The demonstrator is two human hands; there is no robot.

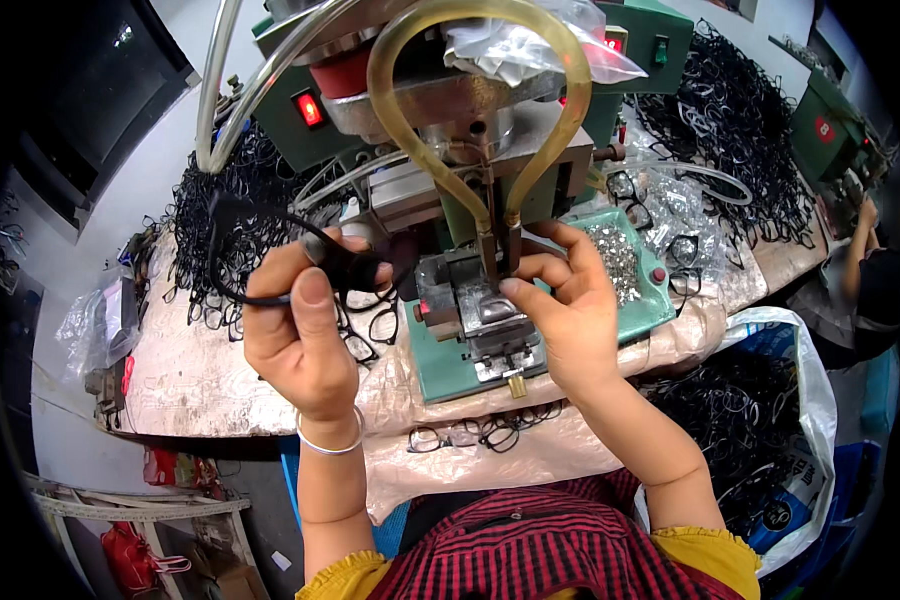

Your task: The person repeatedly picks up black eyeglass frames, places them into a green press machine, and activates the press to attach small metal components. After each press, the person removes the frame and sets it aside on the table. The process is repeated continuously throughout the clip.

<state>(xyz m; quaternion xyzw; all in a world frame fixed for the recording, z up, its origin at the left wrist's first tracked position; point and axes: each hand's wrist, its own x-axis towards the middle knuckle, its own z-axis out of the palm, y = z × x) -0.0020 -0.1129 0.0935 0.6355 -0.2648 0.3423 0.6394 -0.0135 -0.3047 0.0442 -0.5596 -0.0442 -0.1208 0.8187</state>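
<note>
Left hand (305,335) pinching eyeglasses (254,211), right hand (575,315) apart, at press (463,290) edge

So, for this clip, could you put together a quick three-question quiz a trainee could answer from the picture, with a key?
1. Which hand holds the black eyeglass frame?

2. True or false: a silver bangle circles the left wrist.

3. What lies in the green tray beside the machine?
A) red caps
B) small shiny pieces
C) clear bottles

Key:
1: the left hand, between thumb and fingers.
2: true.
3: B.
</note>
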